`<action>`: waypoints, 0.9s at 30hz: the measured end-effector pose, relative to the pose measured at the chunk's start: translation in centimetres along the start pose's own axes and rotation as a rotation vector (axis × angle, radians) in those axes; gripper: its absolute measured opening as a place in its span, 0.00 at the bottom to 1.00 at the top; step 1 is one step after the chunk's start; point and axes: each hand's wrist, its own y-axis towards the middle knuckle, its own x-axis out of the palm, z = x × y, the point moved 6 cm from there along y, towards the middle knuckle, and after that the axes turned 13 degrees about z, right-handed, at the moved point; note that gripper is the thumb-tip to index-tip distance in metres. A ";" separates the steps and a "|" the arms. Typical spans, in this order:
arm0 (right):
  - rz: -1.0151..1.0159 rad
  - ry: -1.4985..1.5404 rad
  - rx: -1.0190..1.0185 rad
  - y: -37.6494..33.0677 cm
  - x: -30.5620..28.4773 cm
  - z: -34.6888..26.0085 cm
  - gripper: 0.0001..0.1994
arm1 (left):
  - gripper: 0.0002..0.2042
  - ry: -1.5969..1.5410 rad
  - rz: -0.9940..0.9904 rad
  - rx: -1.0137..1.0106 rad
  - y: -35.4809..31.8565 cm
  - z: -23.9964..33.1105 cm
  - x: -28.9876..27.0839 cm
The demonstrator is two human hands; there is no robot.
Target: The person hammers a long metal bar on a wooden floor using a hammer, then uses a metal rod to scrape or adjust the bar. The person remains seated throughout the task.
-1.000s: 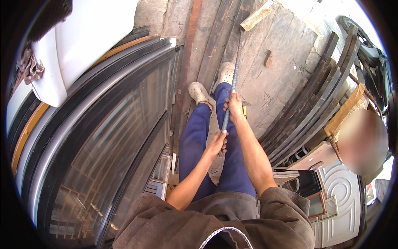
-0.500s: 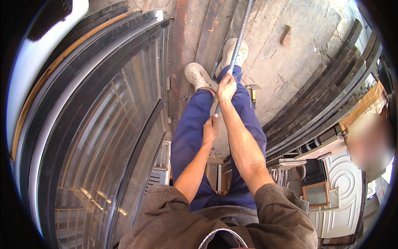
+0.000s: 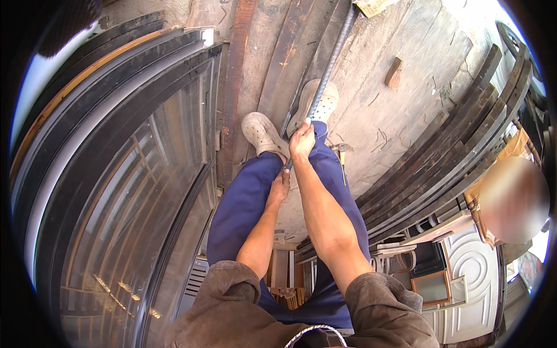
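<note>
A long ribbed steel bar (image 3: 332, 65) slants from between my legs up to the far edge of the view. My right hand (image 3: 302, 141) is wrapped round it, just short of my right shoe. Closer to me, my left hand (image 3: 279, 187) grips the bar's near end, by my left knee. At its far end the bar meets or passes beside a pale piece of wood (image 3: 374, 6), partly cut off by the frame; whether they touch I cannot tell. A hammer (image 3: 342, 149) with a yellow handle lies to the right of my right leg.
Long planks (image 3: 282, 55) lie on the floor beyond my shoes. A small wood block (image 3: 394, 73) and loose nails (image 3: 381, 139) are at right. Stacked dark timbers (image 3: 447, 139) line the right side, glazed frames (image 3: 145, 174) the left. A person (image 3: 514, 200) is at far right, near a white panelled door (image 3: 473, 272).
The view has shifted, so my hands, legs and shoes appear lower and further left. The bar's far end and the pale wood beside it have come into view. Both hands keep their grip.
</note>
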 end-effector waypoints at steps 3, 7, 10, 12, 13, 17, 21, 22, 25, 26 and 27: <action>0.028 -0.001 -0.037 1.0 0.3 -1.4 0.26 | 0.29 -0.090 0.004 0.097 1.3 1.2 0.3; 0.020 -0.029 -0.072 1.0 -3.1 -0.9 0.25 | 0.27 -0.109 -0.136 0.034 -4.5 5.0 -0.9; 0.142 -0.069 -0.211 0.4 -7.1 -2.4 0.27 | 0.28 -0.155 -0.203 0.014 -9.9 7.8 -2.3; 0.059 -0.027 -0.150 0.2 -9.7 -3.0 0.27 | 0.28 -0.225 -0.223 -0.008 -13.8 8.7 -2.6; 0.010 -0.013 -0.175 0.2 -10.5 -3.0 0.26 | 0.28 -0.260 -0.233 -0.020 -15.2 9.1 -2.8; -0.107 0.091 0.002 -0.3 -12.8 -4.0 0.22 | 0.24 -0.405 -0.316 -0.174 -20.7 14.6 -7.5; -0.306 0.394 0.208 -1.0 -20.7 -13.6 0.21 | 0.23 -0.648 -0.560 -0.080 -26.5 24.0 -9.3; -0.309 0.336 0.184 -0.1 -22.3 -15.5 0.20 | 0.23 -0.714 -0.579 -0.037 -27.2 25.8 -8.3; -0.332 0.261 0.101 3.1 -23.9 -18.2 0.18 | 0.21 -0.845 -0.510 -0.146 -27.8 29.2 -6.7; -0.332 0.227 0.057 3.5 -23.8 -18.3 0.17 | 0.21 -0.892 -0.484 -0.174 -27.8 29.7 -6.6; -0.360 0.280 0.044 3.0 -23.5 -18.5 0.16 | 0.21 -0.941 -0.455 -0.219 -28.2 29.8 -6.9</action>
